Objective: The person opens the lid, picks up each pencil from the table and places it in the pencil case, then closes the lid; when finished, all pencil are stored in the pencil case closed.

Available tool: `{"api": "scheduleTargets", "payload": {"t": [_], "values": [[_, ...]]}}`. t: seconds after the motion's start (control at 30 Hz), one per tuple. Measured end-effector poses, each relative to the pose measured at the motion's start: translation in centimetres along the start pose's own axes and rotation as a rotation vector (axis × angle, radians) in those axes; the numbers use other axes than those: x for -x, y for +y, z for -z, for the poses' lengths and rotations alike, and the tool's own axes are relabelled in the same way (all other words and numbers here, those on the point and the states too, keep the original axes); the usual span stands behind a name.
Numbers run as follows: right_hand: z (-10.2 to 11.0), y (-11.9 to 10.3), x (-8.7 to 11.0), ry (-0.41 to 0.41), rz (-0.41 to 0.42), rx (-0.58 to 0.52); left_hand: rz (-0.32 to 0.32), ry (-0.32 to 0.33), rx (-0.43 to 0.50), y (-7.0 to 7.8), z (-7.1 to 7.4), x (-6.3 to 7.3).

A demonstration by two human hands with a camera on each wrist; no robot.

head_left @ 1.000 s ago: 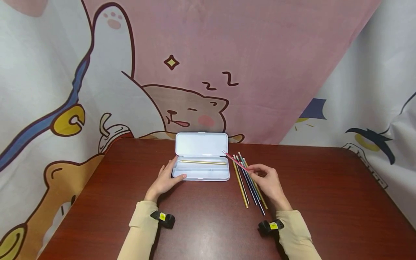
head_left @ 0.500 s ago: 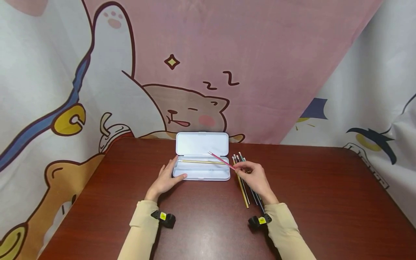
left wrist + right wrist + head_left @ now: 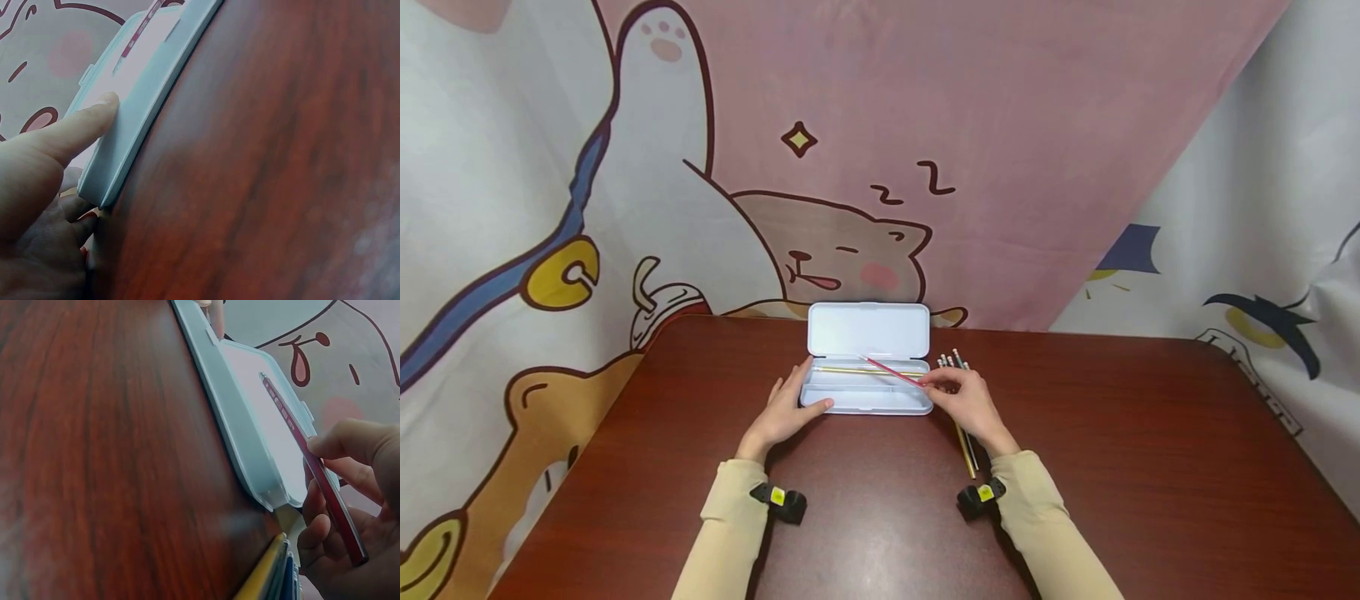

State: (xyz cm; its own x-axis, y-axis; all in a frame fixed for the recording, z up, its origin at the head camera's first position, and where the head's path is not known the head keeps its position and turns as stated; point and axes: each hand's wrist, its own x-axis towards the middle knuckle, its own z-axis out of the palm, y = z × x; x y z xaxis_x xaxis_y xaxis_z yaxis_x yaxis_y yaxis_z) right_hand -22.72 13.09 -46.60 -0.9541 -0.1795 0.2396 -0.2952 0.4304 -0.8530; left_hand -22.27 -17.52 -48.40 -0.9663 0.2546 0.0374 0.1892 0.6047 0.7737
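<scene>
A white pencil case [image 3: 865,400] stands with its lid raised at the back of the table. My left hand [image 3: 782,421] holds its left end, the thumb [image 3: 94,125] over the front rim and the fingers by the left side. One gold pencil [image 3: 842,370] lies in the rear compartment. Between thumb and fingers, my right hand [image 3: 962,404] pinches a red pencil [image 3: 297,431] by its lower part. This pencil slants over the right half of the case, its eraser end pointing left and back. Whether it touches the case I cannot tell.
Several more pencils [image 3: 966,454] lie in a bunch on the brown table [image 3: 880,500], right of the case and partly hidden by my right hand. A printed cloth [image 3: 1000,167] hangs behind the table's back edge.
My right hand has moved left from over the pencil bunch, bringing the red pencil above the case and then lower. The left hand has kept its place on the case.
</scene>
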Motion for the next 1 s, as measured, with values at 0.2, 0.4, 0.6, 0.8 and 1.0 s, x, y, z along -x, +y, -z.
{"api": "scheduleTargets", "payload": {"t": [0.2, 0.4, 0.6, 0.8, 1.0], "values": [[-0.5, -0.2, -0.8, -0.046, 0.029, 0.03, -0.003, -0.001, 0.004, 0.0, 0.0, 0.0], [-1.0, -0.6, -1.7, -0.063, 0.016, 0.075, -0.002, -0.002, 0.013, 0.0, 0.0, 0.0], [-1.6, -1.1, -2.3, -0.09, 0.04, 0.074, -0.004, -0.001, 0.011, 0.0, 0.0, 0.0], [-2.3, -0.9, -3.2, -0.149, 0.077, 0.08, -0.001, 0.003, 0.011, 0.0, -0.1, 0.1], [-3.0, -0.8, -3.9, -0.16, 0.135, 0.104, -0.003, 0.007, 0.017, 0.1, -0.1, 0.1]]}}
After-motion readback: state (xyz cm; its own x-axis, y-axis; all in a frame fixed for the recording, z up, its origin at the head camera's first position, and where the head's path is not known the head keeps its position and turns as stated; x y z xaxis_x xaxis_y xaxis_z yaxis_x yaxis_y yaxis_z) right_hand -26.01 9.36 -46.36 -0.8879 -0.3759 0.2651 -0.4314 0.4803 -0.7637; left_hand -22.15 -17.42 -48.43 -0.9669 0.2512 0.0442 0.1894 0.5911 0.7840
